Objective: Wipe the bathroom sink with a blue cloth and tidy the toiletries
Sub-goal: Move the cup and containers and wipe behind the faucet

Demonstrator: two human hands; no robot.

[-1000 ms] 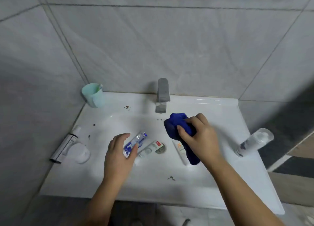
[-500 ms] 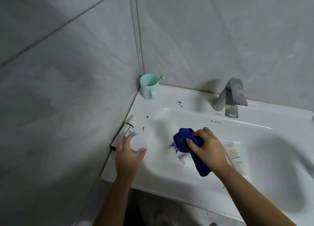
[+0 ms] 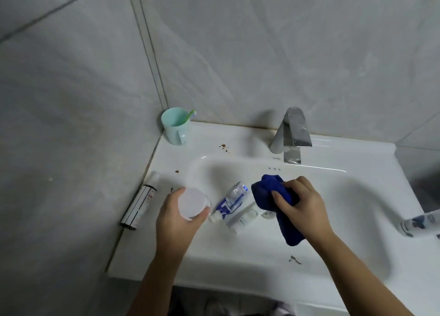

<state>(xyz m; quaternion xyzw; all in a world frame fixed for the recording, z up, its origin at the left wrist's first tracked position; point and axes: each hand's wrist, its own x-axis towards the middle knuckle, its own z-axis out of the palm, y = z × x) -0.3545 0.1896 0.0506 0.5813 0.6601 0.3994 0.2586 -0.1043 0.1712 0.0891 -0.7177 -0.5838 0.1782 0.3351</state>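
Observation:
My right hand (image 3: pixel 298 205) grips a bunched blue cloth (image 3: pixel 266 193) over the basin of the white sink (image 3: pixel 262 261). My left hand (image 3: pixel 177 217) is closed around a round white jar (image 3: pixel 192 202) at the basin's left edge. A blue-and-white toothpaste tube (image 3: pixel 232 201) and a white tube (image 3: pixel 242 217) lie in the basin between my hands. Brown specks (image 3: pixel 223 146) and a dark smear (image 3: pixel 294 259) mark the sink.
A mint cup (image 3: pixel 175 126) with a green toothbrush stands in the back left corner. A white-and-black tube (image 3: pixel 140 204) lies along the left wall. The chrome tap (image 3: pixel 291 135) is at the back. A white bottle (image 3: pixel 421 223) lies at the right edge.
My left hand left the blue tube in the basin, went to the white jar on the left rim and closed around it. The view swung left. The cloth hand barely moved.

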